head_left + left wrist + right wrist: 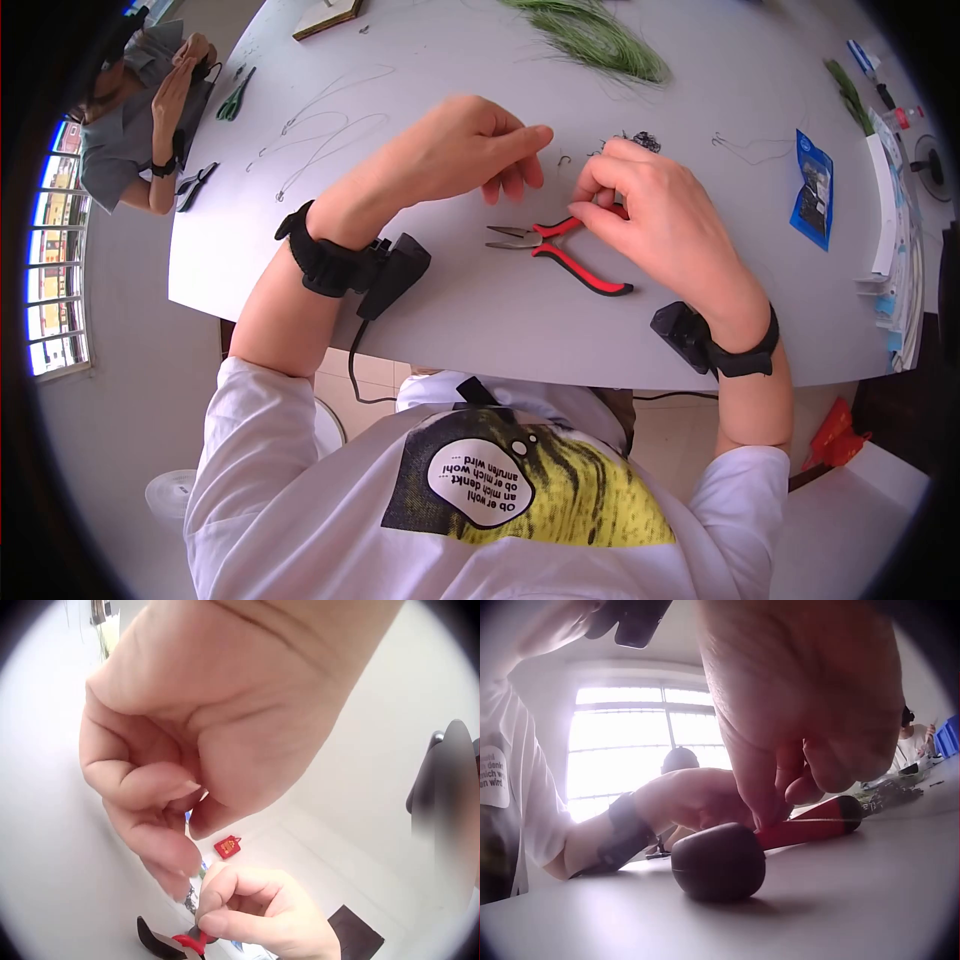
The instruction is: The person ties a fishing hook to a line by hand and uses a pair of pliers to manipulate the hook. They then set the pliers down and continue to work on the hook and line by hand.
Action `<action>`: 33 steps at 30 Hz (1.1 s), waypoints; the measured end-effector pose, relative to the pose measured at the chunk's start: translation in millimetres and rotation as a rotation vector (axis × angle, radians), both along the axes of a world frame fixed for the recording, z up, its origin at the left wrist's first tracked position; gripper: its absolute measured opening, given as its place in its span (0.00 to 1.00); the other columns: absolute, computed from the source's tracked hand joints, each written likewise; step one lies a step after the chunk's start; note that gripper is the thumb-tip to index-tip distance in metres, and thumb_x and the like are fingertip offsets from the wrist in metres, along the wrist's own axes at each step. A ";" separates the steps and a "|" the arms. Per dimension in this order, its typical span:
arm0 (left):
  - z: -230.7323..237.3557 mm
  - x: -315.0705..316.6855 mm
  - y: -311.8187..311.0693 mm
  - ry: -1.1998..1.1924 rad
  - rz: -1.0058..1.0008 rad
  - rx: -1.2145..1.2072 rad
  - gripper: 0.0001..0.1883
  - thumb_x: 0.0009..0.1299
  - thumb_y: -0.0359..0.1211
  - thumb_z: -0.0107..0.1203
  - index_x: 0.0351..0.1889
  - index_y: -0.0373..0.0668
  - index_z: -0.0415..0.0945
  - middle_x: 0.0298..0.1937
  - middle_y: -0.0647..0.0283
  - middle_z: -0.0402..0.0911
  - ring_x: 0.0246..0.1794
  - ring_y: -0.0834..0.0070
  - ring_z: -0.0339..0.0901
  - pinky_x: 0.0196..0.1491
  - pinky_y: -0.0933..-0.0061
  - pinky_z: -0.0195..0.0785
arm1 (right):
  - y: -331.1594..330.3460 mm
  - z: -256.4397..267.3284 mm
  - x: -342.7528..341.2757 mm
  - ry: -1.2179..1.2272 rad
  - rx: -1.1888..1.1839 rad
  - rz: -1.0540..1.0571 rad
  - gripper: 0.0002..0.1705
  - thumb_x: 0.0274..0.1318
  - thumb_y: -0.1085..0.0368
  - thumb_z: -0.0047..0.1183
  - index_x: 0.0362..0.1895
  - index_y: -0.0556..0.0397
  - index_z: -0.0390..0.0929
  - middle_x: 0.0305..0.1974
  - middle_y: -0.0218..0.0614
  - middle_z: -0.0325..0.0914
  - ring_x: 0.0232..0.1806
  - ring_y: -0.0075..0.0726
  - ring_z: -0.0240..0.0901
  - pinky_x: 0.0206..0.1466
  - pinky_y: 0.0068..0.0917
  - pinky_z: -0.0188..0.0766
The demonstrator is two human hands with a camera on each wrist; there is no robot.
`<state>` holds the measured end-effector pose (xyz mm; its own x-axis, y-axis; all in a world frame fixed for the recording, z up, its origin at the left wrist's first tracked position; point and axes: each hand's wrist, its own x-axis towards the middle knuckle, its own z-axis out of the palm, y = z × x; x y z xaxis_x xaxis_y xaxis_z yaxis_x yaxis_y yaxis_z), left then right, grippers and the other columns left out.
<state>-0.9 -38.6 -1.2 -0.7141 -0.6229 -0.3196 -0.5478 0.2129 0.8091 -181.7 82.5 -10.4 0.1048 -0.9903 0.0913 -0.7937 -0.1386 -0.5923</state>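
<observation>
In the head view my right hand (655, 195) is low over the table, thumb and forefinger pinched together. A thin pale line (817, 820) runs from those fingertips in the right wrist view. Just under this hand lie needle-nose pliers (590, 276) with red and black handles, their jaws pointing left. My left hand (465, 150) hovers to the left of it, fingers bent, thumb and forefinger tips close together; I cannot tell whether they hold anything. Between the hands lies a small hook (565, 159). A dark pile of hooks (647, 141) sits just beyond my right hand.
Several hooks on looped thin lines (318, 140) lie at the left. Beyond are green fibres (600, 42) and a wooden block (326, 16). At the right is a blue packet (814, 190). Green-handled scissors (235, 97) and dark pliers (195, 187) lie near another person (140, 120).
</observation>
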 end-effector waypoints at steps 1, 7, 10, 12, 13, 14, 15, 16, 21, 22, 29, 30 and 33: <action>1.1 0.5 1.1 -0.044 -0.034 0.021 0.24 0.75 0.48 0.48 0.29 0.37 0.82 0.21 0.67 0.79 0.21 0.83 0.71 0.27 0.82 0.63 | 0.2 0.1 -0.3 -0.025 0.030 0.004 0.08 0.50 0.66 0.60 0.29 0.58 0.77 0.29 0.37 0.74 0.28 0.38 0.75 0.33 0.33 0.70; 5.7 -0.6 5.8 -0.120 -0.113 0.135 0.22 0.75 0.47 0.47 0.35 0.38 0.84 0.26 0.66 0.83 0.22 0.83 0.72 0.27 0.81 0.62 | -1.1 -4.3 -4.3 -0.066 0.049 0.000 0.07 0.53 0.68 0.58 0.30 0.59 0.77 0.29 0.37 0.74 0.29 0.36 0.76 0.34 0.31 0.70; 6.3 -0.4 5.4 -0.114 -0.129 0.151 0.21 0.75 0.46 0.47 0.36 0.39 0.84 0.27 0.67 0.83 0.22 0.84 0.72 0.27 0.82 0.61 | -0.2 3.1 -3.9 -0.110 0.049 -0.040 0.07 0.54 0.66 0.57 0.30 0.57 0.78 0.30 0.38 0.76 0.31 0.39 0.78 0.36 0.33 0.73; 2.9 -0.4 4.9 -0.086 -0.137 0.156 0.21 0.75 0.46 0.48 0.36 0.39 0.83 0.28 0.68 0.82 0.23 0.84 0.72 0.27 0.82 0.61 | -0.4 7.4 -3.1 -0.122 0.055 -0.066 0.07 0.55 0.66 0.58 0.31 0.57 0.78 0.30 0.38 0.76 0.32 0.38 0.78 0.36 0.32 0.73; 1.1 -1.6 5.5 -0.028 -0.126 0.181 0.20 0.75 0.46 0.48 0.36 0.40 0.82 0.28 0.70 0.81 0.24 0.85 0.71 0.27 0.82 0.60 | -1.0 8.3 -3.0 -0.152 0.041 -0.074 0.07 0.54 0.66 0.58 0.31 0.57 0.78 0.31 0.38 0.76 0.32 0.38 0.78 0.36 0.31 0.73; -0.7 -3.1 6.3 0.030 -0.114 0.206 0.19 0.75 0.45 0.49 0.36 0.40 0.82 0.29 0.71 0.80 0.25 0.86 0.71 0.27 0.83 0.60 | -1.6 9.3 -2.9 -0.181 0.027 -0.081 0.07 0.54 0.67 0.59 0.32 0.57 0.77 0.31 0.38 0.76 0.33 0.37 0.79 0.36 0.30 0.73; -3.1 -5.1 7.9 0.032 -0.112 0.204 0.19 0.75 0.45 0.49 0.36 0.40 0.82 0.29 0.71 0.80 0.25 0.86 0.71 0.27 0.83 0.60 | -1.7 10.2 -1.6 -0.180 0.026 -0.079 0.07 0.54 0.67 0.59 0.32 0.57 0.77 0.31 0.38 0.76 0.33 0.37 0.79 0.36 0.30 0.73; -5.8 -7.3 10.2 0.131 -0.080 0.232 0.17 0.74 0.44 0.50 0.36 0.41 0.81 0.30 0.72 0.79 0.27 0.87 0.70 0.28 0.84 0.59 | -1.2 11.0 0.7 -0.189 0.011 -0.082 0.07 0.54 0.67 0.59 0.31 0.58 0.78 0.31 0.38 0.76 0.33 0.37 0.79 0.37 0.30 0.73; -12.8 -8.7 11.5 0.332 0.031 0.297 0.12 0.73 0.41 0.54 0.39 0.43 0.79 0.33 0.74 0.77 0.32 0.88 0.69 0.30 0.86 0.57 | 1.0 12.1 2.6 -0.173 -0.083 -0.065 0.06 0.54 0.67 0.60 0.31 0.57 0.78 0.30 0.37 0.76 0.30 0.36 0.78 0.34 0.31 0.72; -12.6 -8.3 11.4 0.360 0.028 0.319 0.11 0.73 0.41 0.55 0.39 0.44 0.79 0.33 0.74 0.77 0.33 0.88 0.70 0.30 0.86 0.58 | 2.4 14.4 2.0 -0.149 -0.083 -0.048 0.06 0.54 0.67 0.60 0.32 0.56 0.79 0.29 0.36 0.76 0.27 0.34 0.75 0.32 0.30 0.70; -3.9 -8.2 18.5 0.447 -0.043 0.300 0.09 0.74 0.39 0.53 0.40 0.44 0.76 0.35 0.73 0.79 0.33 0.88 0.71 0.30 0.87 0.59 | 2.4 27.3 -16.1 -0.229 -0.183 -0.200 0.08 0.54 0.68 0.59 0.39 0.54 0.80 0.30 0.30 0.74 0.21 0.22 0.64 0.25 0.21 0.62; -3.0 -8.6 19.2 0.447 -0.046 0.300 0.09 0.74 0.39 0.53 0.40 0.44 0.76 0.35 0.73 0.79 0.33 0.88 0.71 0.30 0.87 0.59 | 1.8 27.2 -17.1 -0.289 -0.181 -0.176 0.09 0.57 0.66 0.58 0.40 0.56 0.79 0.33 0.28 0.76 0.22 0.19 0.65 0.26 0.20 0.63; -1.7 -8.3 19.8 0.470 -0.104 0.282 0.09 0.74 0.39 0.54 0.40 0.44 0.76 0.34 0.72 0.79 0.33 0.88 0.71 0.30 0.87 0.59 | 0.3 19.8 -15.5 -0.570 -0.013 -0.152 0.09 0.59 0.64 0.57 0.38 0.58 0.79 0.32 0.28 0.76 0.23 0.18 0.65 0.27 0.19 0.64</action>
